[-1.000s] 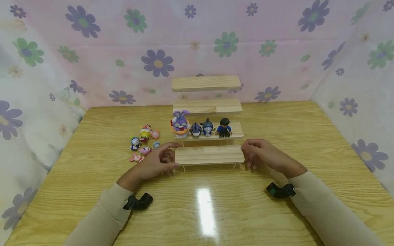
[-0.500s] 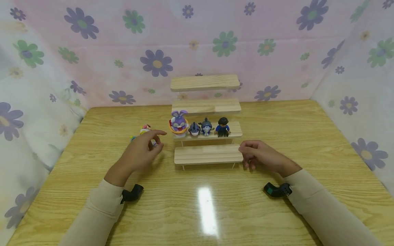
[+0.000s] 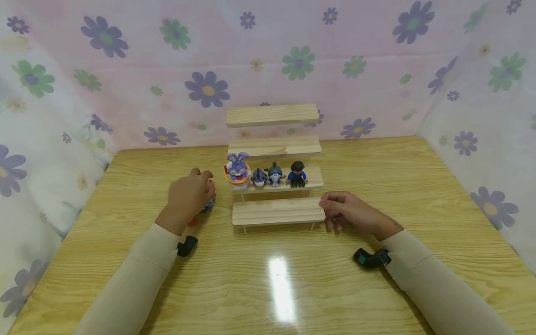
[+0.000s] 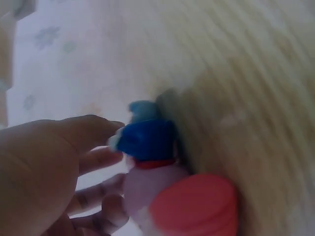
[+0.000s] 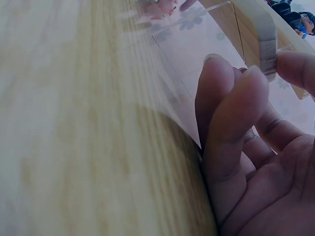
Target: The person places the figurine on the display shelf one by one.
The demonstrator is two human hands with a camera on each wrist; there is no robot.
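Observation:
My left hand [image 3: 189, 197] is over the toy figures at the left of the shelf and hides most of them. In the left wrist view its fingers lie loosely bent around a blue toy figure [image 4: 147, 140], a fingertip close to the toy's white tip. Nearer that camera lies a rounded red toy part [image 4: 197, 206]. My right hand [image 3: 349, 211] is at the right end of the lowest wooden shelf board [image 3: 278, 211]; in the right wrist view one fingertip [image 5: 295, 66] touches the board's end, while the other fingers curl below, holding nothing.
On the second tier stand a purple rabbit [image 3: 237, 171], a small grey figure [image 3: 259, 177], a dark-blue figure [image 3: 274, 174] and a black-haired figure [image 3: 297, 176]. Two upper boards [image 3: 272, 115] rise behind, near the flowered cloth [image 3: 335, 93]. Clear supports carry the boards.
My left hand has left the lowest board's left end and moved left, down over the loose figures. The right hand stays at the board's right end. The head view has shifted slightly.

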